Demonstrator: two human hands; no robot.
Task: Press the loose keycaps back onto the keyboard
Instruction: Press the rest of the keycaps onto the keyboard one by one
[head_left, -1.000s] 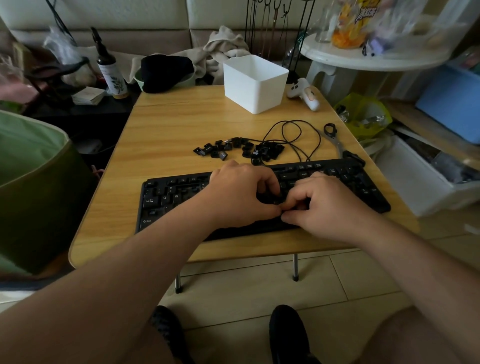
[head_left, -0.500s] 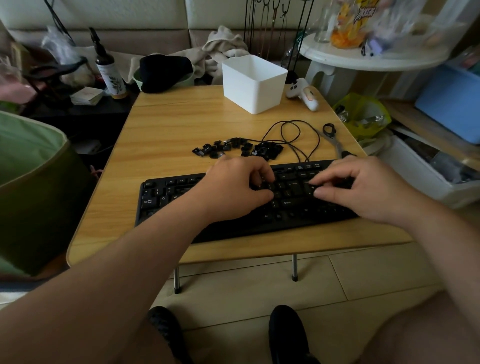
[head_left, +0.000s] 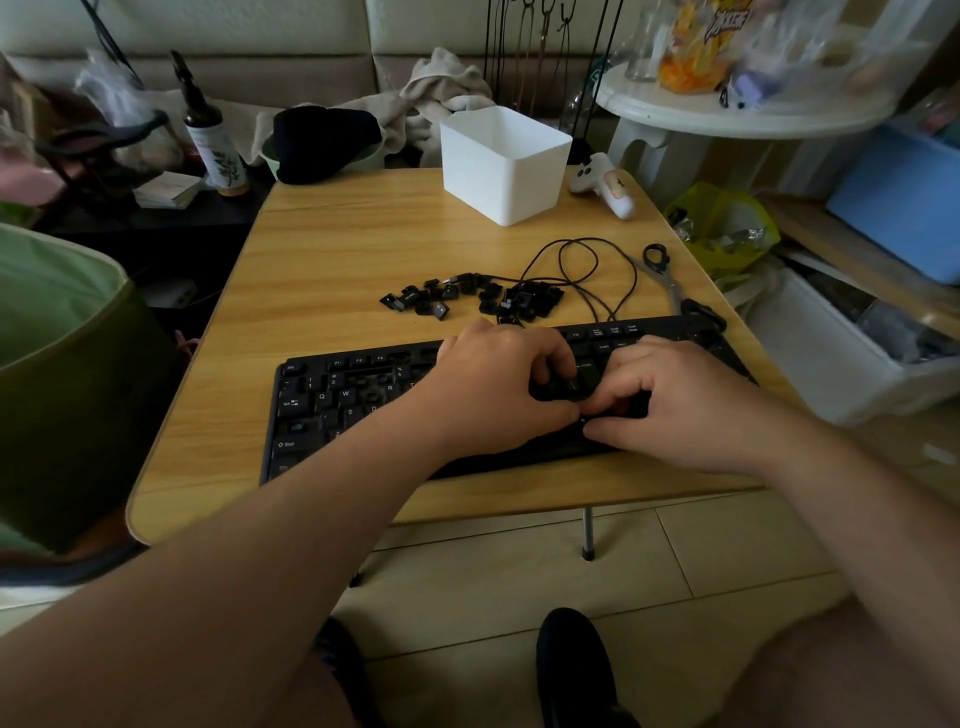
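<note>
A black keyboard (head_left: 332, 410) lies across the near side of the wooden table (head_left: 332, 270), with several empty key sockets on its left half. Several loose black keycaps (head_left: 467, 299) sit in a pile just behind it. My left hand (head_left: 493, 387) rests over the middle of the keyboard, fingers curled down onto the keys. My right hand (head_left: 691, 405) is beside it, its curled fingertips meeting my left thumb on the keys. Whether a keycap is under those fingertips is hidden.
The keyboard's black cable (head_left: 587, 270) loops behind the keycaps. A white bin (head_left: 504, 166) and a white controller (head_left: 605, 184) stand at the back. A keycap puller (head_left: 667, 278) lies at the right edge. A green bag (head_left: 57, 364) is at the left, a white crate (head_left: 831, 364) at the right.
My right hand went out to the keyboard's right part half a second ago and has come back next to my left thumb. My left hand stayed over the middle.
</note>
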